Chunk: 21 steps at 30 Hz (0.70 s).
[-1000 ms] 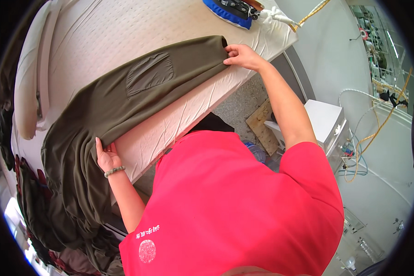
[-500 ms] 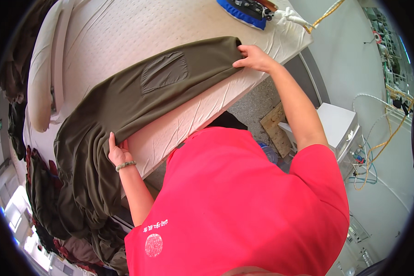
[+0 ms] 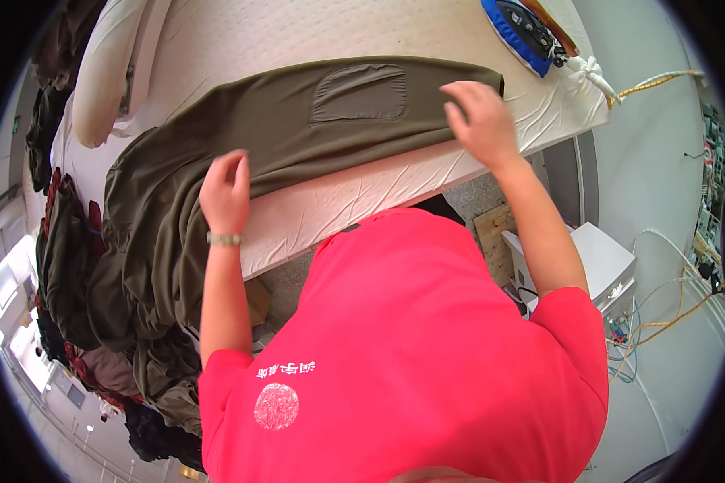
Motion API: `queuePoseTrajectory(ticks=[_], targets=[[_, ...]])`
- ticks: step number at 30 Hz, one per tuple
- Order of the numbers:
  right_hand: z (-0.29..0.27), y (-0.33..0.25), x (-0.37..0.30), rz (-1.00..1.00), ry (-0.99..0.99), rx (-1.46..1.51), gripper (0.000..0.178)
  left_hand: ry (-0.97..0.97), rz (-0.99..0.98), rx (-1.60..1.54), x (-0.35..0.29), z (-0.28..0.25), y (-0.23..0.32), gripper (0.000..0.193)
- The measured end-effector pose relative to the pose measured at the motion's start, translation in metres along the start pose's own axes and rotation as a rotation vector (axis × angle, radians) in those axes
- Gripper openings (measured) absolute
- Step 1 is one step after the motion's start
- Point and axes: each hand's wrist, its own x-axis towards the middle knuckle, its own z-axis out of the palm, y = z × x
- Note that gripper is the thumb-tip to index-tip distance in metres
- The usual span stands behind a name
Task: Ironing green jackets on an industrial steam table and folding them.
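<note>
A dark olive-green garment point(image 3: 274, 113) lies across the padded white table point(image 3: 322, 217), with one long tube-like section stretched out to the right. On that section sits a smooth, rectangular sewn-on patch point(image 3: 359, 92). My left hand point(image 3: 225, 197) is over the gathered folds at the left, fingers loosely bent and apart, holding nothing visible. Near the hemmed right end, my right hand point(image 3: 486, 125) hovers above the cloth with thumb and fingers spread. Whether either hand still touches the fabric is hard to tell.
An iron point(image 3: 528, 32) with a blue base rests at the far right, its wrapped cord point(image 3: 656, 80) running off right. A white padded arm point(image 3: 105, 76) stands at the far left. More dark garments point(image 3: 64, 274) hang at the left. A white box point(image 3: 604, 258) stands below right.
Both hands have let go of the cloth and lifted; the left moved farther up the table from the near edge. My view has shifted left, so the garment and iron appear farther right.
</note>
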Motion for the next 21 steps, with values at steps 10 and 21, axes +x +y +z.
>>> queuePoseTrajectory(ticks=[10,21], targets=[[0.059,0.007,0.044,0.107,-0.082,-0.248,0.029,-0.011,0.380,0.567,0.153,0.026,-0.043,0.018],[0.037,-0.043,0.017,-0.366,-0.255,0.048,0.025,-0.195,0.570,0.113,0.041,0.054,0.033,0.014]])
